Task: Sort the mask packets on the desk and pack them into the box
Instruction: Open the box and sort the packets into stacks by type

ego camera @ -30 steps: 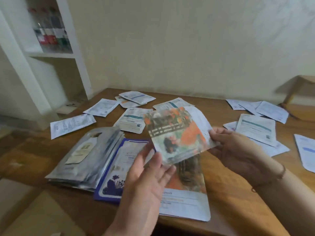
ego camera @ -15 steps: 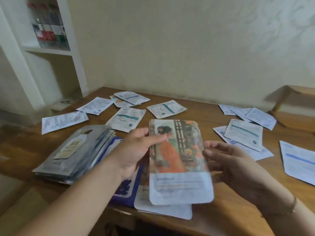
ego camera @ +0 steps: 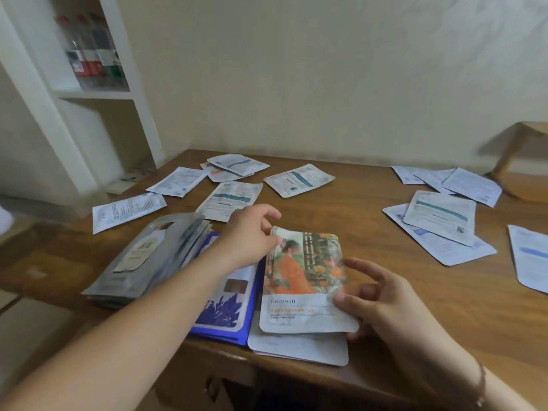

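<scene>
Compared with half a second ago, I see the orange packet (ego camera: 305, 280) lower and nearer the desk (ego camera: 370, 232), now lying over the white packet (ego camera: 299, 348) at the near edge. The left hand (ego camera: 252, 235) has slid to the packet's far left corner, thumb and curled fingers pinching that corner. The right hand (ego camera: 382, 295) holds the packet's right edge, thumb on top near the lower right, fingers spread loosely behind it. I count one orange packet in the hands, and under it one white packet, though whether more lie beneath I cannot tell. Just left sits a blue packet (ego camera: 225, 310), and left of that a grey stack (ego camera: 148, 256) of many silver packets, too blurred to count. On the far left of the desk lie six loose white packets (ego camera: 231, 197). On the right are about six more (ego camera: 439, 221), overlapping. No box shows here. On the far left, a white shelf (ego camera: 98, 93) holds about four bottles (ego camera: 92, 57).
</scene>
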A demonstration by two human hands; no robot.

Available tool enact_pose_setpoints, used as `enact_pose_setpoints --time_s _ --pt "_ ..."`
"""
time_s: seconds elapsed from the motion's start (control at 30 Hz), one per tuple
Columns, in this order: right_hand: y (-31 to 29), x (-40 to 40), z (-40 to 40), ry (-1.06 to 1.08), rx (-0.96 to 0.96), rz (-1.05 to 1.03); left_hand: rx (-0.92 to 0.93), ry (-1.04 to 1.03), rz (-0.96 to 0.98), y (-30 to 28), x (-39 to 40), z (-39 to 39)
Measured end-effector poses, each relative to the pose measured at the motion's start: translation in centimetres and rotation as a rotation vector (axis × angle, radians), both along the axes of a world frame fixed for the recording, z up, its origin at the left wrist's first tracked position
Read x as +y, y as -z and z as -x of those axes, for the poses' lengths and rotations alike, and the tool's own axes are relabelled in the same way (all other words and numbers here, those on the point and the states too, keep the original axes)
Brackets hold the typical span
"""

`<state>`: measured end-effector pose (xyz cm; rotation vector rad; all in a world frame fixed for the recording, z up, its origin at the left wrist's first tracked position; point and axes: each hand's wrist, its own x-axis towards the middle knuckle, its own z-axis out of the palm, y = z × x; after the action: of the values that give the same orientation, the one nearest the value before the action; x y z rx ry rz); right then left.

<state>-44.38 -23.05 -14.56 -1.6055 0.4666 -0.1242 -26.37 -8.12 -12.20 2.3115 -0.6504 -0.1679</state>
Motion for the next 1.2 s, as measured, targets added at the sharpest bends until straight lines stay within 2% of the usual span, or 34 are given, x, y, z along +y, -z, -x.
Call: enact_pose_setpoints --time_s 0.13,0.2,0.27,0.33,0.43,0.5,0.57,0.67,0.8,1.07,1.2 --pt "0.1 0.4 0.2 -0.052 0.031 0.122 -0.044 0.074 -0.084 0.4 0.3 0.3" --pt "-0.1 0.3 0.4 -0.114 0.048 0.222 -0.159 0.092 -0.140 0.3 0.7 0.9" --pt "-0.6 -0.3 0.4 -0.218 0.102 0.404 -0.334 0.137 -0.214 0.2 1.6 2.4" --pt "-1.0 -1.8 -0.5 -0.216 0.124 0.675 -0.510 0.246 -0.259 -0.1 2.9 5.1" --pt "-1.4 -3.9 -3.7 -0.059 -0.014 0.986 -0.730 0.479 -0.359 0.6 4.5 8.7" --pt "-1.0 -4.1 -6.6 -0.189 -0.062 1.072 -0.794 0.568 -0.463 2.1 4.6 9.5" --pt "-0.3 -3.3 -9.0 -0.361 -0.019 1.119 -0.817 0.599 -0.493 3.1 4.4 9.8" --pt "0.8 -1.9 -10.7 -0.456 0.008 1.175 -0.787 0.621 -0.444 3.8 4.6 9.6" --pt "2.3 -1.1 -10.4 -0.430 -0.052 1.273 -0.814 0.642 -0.403 3.9 5.2 9.2" --pt "2.8 -1.7 -9.8 -0.449 -0.119 1.257 -0.791 0.665 -0.425 4.2 5.0 9.1" --pt "2.9 -3.1 -9.2 -0.427 -0.122 1.254 -0.783 0.619 -0.340 4.8 4.1 9.7"
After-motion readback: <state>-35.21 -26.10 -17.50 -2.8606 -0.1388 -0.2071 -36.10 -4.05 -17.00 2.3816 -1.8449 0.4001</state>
